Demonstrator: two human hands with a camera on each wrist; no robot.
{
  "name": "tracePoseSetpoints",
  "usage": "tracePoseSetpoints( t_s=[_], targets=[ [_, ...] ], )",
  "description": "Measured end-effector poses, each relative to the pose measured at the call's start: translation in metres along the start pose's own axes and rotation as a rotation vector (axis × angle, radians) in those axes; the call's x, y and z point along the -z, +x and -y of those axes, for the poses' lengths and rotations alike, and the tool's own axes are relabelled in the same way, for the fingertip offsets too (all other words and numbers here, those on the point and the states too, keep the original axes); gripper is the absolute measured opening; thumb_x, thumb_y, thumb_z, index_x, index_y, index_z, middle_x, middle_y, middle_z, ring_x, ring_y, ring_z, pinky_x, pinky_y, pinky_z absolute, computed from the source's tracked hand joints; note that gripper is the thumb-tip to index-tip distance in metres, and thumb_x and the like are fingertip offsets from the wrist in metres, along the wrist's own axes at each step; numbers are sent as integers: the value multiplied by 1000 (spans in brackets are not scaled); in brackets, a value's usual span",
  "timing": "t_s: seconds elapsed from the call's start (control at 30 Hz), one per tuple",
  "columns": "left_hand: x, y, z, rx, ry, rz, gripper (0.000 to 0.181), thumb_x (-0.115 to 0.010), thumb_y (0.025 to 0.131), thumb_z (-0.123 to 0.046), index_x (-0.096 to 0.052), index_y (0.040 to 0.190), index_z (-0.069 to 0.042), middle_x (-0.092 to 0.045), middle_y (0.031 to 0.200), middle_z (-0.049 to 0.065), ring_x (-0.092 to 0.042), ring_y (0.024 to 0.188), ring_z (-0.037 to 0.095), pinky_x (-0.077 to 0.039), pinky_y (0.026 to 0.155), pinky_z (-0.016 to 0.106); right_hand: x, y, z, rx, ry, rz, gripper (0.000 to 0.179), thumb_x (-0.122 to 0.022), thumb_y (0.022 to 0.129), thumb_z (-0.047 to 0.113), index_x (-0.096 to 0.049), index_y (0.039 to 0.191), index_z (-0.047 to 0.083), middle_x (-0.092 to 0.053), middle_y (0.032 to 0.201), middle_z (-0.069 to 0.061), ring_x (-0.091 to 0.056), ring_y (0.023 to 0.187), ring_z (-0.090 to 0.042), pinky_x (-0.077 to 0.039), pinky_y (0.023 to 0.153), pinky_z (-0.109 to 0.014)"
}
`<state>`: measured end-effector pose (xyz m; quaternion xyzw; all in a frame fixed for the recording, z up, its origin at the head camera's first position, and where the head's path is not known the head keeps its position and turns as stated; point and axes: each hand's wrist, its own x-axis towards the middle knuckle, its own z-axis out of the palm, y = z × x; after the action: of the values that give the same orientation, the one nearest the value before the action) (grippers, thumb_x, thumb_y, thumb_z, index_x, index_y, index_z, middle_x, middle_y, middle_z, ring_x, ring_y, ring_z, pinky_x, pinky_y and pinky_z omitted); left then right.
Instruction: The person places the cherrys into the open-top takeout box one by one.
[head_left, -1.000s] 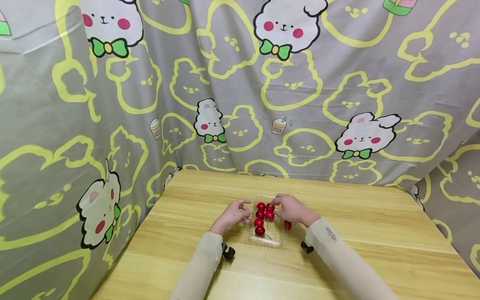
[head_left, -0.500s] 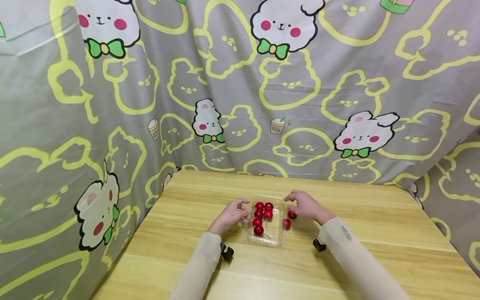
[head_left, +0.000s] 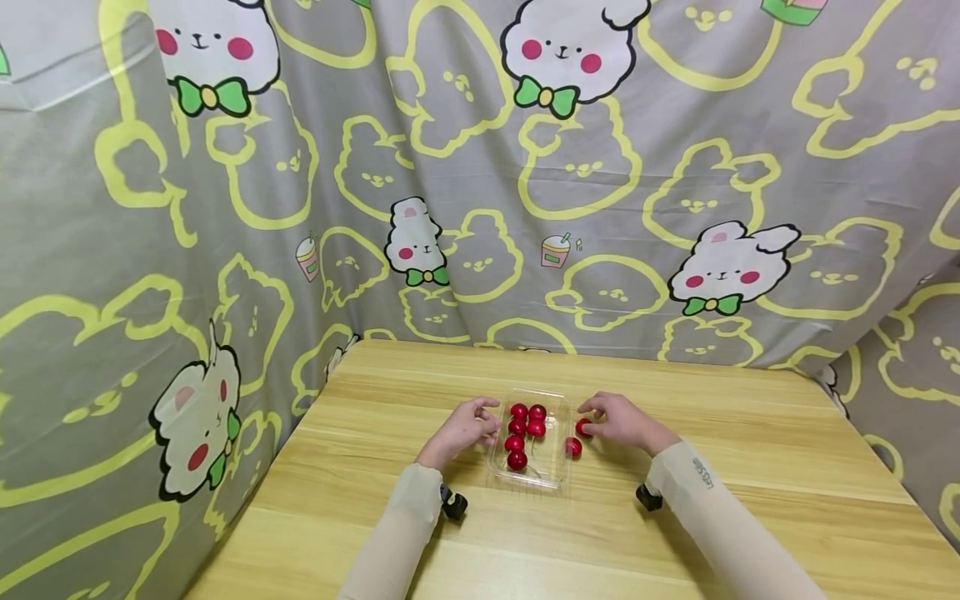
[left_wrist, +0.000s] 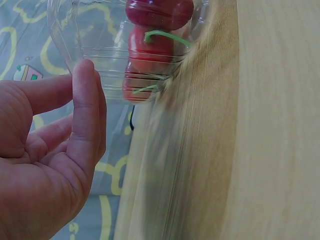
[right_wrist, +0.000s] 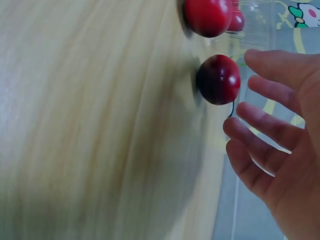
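Observation:
A clear plastic box (head_left: 553, 457) stands on the table with several red cherries (head_left: 517, 444) in it, in two rows. At its left side my left hand (head_left: 465, 423) has its fingertips at the wall; in the left wrist view a fingertip (left_wrist: 84, 67) meets the clear plastic. Two cherries lie on the table right of the box: a nearer cherry (head_left: 573, 447) and a farther cherry (right_wrist: 219, 80). My right hand (head_left: 618, 419) is spread around the farther one, with thumb and fingers apart from it in the right wrist view. Green stems (left_wrist: 167, 36) show through the box wall.
The wooden table (head_left: 750, 467) runs back to a grey patterned curtain (head_left: 480, 192), which also hangs along the left and right sides. Small black wrist cameras (head_left: 454, 505) sit under both sleeves.
My right hand has left the inside of the box and moved right to the loose cherries, uncovering them. The cherries in the box and my left hand have stayed almost in place.

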<state>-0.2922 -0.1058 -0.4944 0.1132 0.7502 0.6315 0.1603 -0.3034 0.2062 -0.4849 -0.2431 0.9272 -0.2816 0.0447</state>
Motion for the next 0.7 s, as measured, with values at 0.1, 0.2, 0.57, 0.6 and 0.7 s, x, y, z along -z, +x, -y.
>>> tracePoseSetpoints(
  t_s=[0.1,0.2,0.57,0.6,0.7],
  targets=[
    [0,1,2,-4,2,0,43,-53,93,6,-43,135,6,-55,90,13,-61,68,17,-58,65,32,-2,-1,-1,-4,6,7,29,-72,84,15,-67,110,4,-60,99,-6,-57,89,-22,-52,79,-41],
    [0,2,3,-6,0,1,43,-53,93,6,-43,135,6,-55,90,13,-61,69,16,-58,65,31,-4,-2,-3,9,-3,8,29,-73,83,15,-67,109,3,-59,96,-5,-57,86,-20,-52,77,-39],
    [0,0,1,-1,-11,-2,43,-52,92,7,-43,134,7,-55,90,13,-61,69,16,-57,64,28,-8,0,-9,16,9,34,27,-73,82,11,-66,107,3,-60,92,-3,-57,82,-15,-52,71,-31],
    [0,0,0,1,-11,-2,43,-52,92,7,-43,134,7,-55,90,13,-61,69,16,-57,64,28,-8,0,-9,17,15,36,26,-73,82,10,-66,106,4,-61,92,-2,-58,82,-16,-52,71,-31],
    [0,-1,-1,4,-12,0,43,-52,93,6,-43,135,7,-54,90,14,-60,69,16,-57,64,28,-8,-1,-9,15,38,42,23,-72,82,7,-65,103,3,-63,90,-1,-60,82,-16,-53,71,-31]
  ],
)
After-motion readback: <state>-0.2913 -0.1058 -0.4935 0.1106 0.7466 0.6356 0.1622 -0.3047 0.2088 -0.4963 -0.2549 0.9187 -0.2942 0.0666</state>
